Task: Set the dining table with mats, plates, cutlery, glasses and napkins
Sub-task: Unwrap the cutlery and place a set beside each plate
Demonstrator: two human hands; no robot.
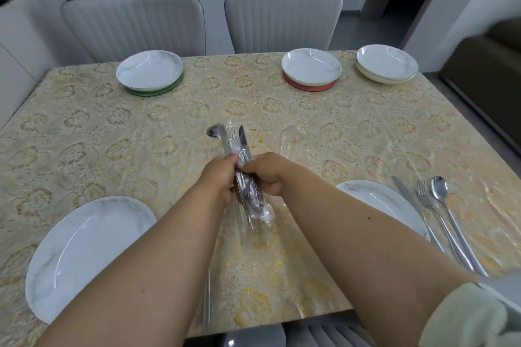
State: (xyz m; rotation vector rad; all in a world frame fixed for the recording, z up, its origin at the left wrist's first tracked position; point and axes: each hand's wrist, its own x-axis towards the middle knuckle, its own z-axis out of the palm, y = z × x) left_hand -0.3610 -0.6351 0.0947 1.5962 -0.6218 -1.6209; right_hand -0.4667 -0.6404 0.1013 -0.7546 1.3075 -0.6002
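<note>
— Both hands grip it: my left hand (218, 177) and my right hand (267, 175) are each curled round a clear plastic sleeve (249, 191) of cutlery, held above the middle of the table (84, 121). A spoon (214, 131), a fork (231, 135) and a knife (242, 136) stick out of its far end.

— And the places?

— Near right plate (375, 200) has a loose knife (408, 200), fork (428, 200) and spoon (441, 191) lying just beside it on its right. Near left plate (79, 242) is partly under my forearm; a thin steel piece (207, 304) lies beside it, probably a handle, but my arm hides most of it.

— The far side?

— One plate (149, 69) sits on a green mat (153, 90), one plate (311, 66) on a red mat (310, 84), and a small stack of plates (386, 63) stands at the far right corner. Two grey chairs (282, 20) stand behind.
</note>
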